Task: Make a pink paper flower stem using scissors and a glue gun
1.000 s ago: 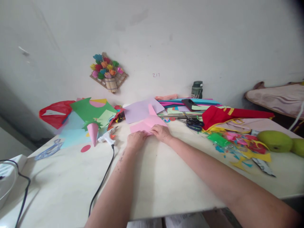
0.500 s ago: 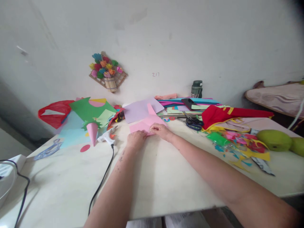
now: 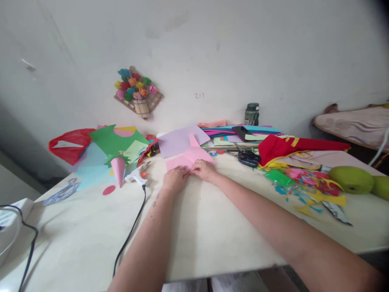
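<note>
A sheet of pink paper (image 3: 197, 154) lies on the table in front of me, with creases across it. My left hand (image 3: 176, 178) is closed on its near edge, fingers curled down onto the paper. Right beside it, my right hand (image 3: 204, 170) pinches the same edge, and the fingertips of the two hands nearly meet. Behind the pink sheet is a lilac sheet of paper (image 3: 176, 142), with a narrow pink strip (image 3: 193, 140) on top of it. The part of the pink sheet under my fingers is hidden.
Left are a white glue gun (image 3: 136, 174) with a black cord, a pink paper cone (image 3: 118, 170) and a red circle (image 3: 108, 190). To the right lie scissors (image 3: 248, 158), a red apron-like cloth (image 3: 279, 150), paper scraps (image 3: 304, 186) and green fruit (image 3: 351, 179). A bottle (image 3: 252, 114) stands behind.
My right hand has shifted slightly left and down along the paper's near edge, closer to my left hand. The left hand has barely moved.
</note>
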The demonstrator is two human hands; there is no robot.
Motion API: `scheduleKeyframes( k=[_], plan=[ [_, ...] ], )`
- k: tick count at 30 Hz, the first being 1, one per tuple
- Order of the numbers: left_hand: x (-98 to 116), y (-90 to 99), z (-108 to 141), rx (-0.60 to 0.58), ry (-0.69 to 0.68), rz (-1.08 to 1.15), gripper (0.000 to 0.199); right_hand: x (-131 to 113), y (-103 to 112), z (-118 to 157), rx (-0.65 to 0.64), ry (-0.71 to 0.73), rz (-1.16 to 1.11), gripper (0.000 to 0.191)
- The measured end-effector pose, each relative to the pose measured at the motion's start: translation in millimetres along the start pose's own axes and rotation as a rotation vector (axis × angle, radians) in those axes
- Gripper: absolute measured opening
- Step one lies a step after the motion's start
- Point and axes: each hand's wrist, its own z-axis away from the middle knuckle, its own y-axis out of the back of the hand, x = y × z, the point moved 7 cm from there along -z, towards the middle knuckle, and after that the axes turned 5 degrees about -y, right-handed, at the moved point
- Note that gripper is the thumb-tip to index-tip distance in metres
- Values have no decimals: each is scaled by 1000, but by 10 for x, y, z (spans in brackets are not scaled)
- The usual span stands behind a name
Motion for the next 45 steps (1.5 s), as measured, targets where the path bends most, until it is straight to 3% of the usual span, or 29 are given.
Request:
scheduleKeyframes(
  k=[8, 12, 15, 17, 20, 23, 25, 27, 30, 34, 38, 40, 45],
  plan=[
    [54, -39, -14, -95, -74, 49, 37, 26, 3, 21, -7, -120, -134, 8],
    [70, -41, -18, -104, -109, 54, 39, -19, 32, 11, -10, -137, -505, 9],
    [24, -70, -13, -107, -84, 73, 41, 74, 222, -34, -1, -206, -773, 12],
    [11, -90, -2, -110, -86, 81, 42, 334, 544, -36, 188, -321, -908, 14],
    [18, -95, 16, -104, -84, 74, 42, 988, 1072, 229, 784, -644, -1199, 22],
    [37, -20, 16, -40, -56, 56, 42, 1402, 1172, 535, 1065, -924, -1390, 20],
    [19, 90, 10, 45, -3, 33, 39, 1496, 1084, 641, 1050, -1058, -1394, 19],
    [-75, 217, 21, 114, 122, -13, 38, 1477, 982, 671, 1010, -1097, -1327, 17],
    [-300, 394, 97, 152, 329, -114, 33, 1298, 873, 566, 912, -997, -1189, 15],
    [-625, 514, 276, 150, 478, -198, 21, 941, 731, 335, 702, -797, -1051, 14],
    [-968, 356, 509, 82, 676, -145, 40, 642, 535, 195, 515, -654, -953, 19],
    [-1073, 212, 581, 32, 724, -83, 41, 527, 407, 150, 393, -600, -930, 18],
    [-1121, 94, 573, 21, 520, -171, 42, 383, 239, 135, 245, -495, -837, 17]
  ],
)
